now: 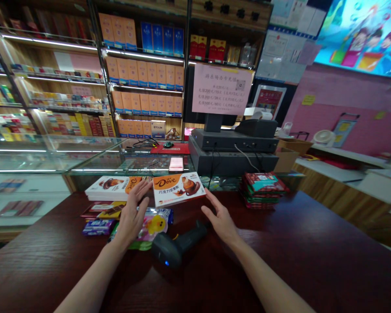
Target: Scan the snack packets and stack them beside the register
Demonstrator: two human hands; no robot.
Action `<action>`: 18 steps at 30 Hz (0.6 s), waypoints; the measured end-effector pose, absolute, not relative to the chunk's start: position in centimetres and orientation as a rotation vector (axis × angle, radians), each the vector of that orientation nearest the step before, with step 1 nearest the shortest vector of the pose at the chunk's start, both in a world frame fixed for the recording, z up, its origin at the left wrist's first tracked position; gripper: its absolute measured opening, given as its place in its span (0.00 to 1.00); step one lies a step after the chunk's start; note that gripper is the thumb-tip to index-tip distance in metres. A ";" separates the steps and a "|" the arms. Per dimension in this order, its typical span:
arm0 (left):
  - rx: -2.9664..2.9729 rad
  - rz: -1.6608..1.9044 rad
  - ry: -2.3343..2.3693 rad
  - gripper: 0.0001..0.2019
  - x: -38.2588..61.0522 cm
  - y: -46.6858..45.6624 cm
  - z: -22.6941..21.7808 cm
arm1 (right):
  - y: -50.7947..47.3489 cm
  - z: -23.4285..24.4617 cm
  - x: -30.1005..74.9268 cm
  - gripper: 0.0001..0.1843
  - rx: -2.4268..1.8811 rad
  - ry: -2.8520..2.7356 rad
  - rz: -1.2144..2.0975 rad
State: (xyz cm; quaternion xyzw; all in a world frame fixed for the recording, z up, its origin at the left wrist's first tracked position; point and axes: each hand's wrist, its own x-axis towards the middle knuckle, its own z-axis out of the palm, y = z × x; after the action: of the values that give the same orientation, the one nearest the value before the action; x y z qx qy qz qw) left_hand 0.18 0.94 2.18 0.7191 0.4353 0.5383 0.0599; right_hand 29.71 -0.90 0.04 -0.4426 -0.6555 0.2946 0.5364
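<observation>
A white and orange Dove chocolate box point(179, 189) lies between my two hands on the dark wooden counter. My left hand point(133, 213) is open, its fingers stretched between this box and another white Dove box point(107, 184) to its left. My right hand point(220, 215) is open too, fingertips at the box's right edge; whether they touch it I cannot tell. Below the box lies a black barcode scanner point(179, 245) with a blue light. Under and beside my left hand are a snack bag with a yellow duck point(156, 224), purple packets point(98, 227) and chocolate bars point(112, 210).
A stack of red and teal packets point(262, 189) sits on the counter's right side. Behind the counter's far edge stand a glass display case point(94, 163) and a dark register point(233, 158) with a pink sign point(219, 90). Stocked shelves point(146, 87) line the back wall.
</observation>
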 end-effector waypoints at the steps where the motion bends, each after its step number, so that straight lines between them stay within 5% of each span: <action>1: 2.188 1.597 1.295 0.26 0.1 0.9 2.2 | -0.9 0.0 29.7 0.35 -1.055 -1.569 0.690; 8: 2.392 1.470 1.295 0.37 -0.1 1.0 2.1 | -1.5 0.5 29.8 0.36 -1.096 -1.650 0.596; 18: 2.568 1.483 1.371 0.36 -0.6 2.2 0.9 | -1.4 0.4 30.2 0.34 -1.094 -1.682 0.529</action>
State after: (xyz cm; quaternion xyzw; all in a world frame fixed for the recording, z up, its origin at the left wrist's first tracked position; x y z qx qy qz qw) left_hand -0.62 2.21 0.90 0.7846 0.4187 0.4530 -0.0627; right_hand 30.17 -1.38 0.39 -0.4541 -0.6979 0.2194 0.5085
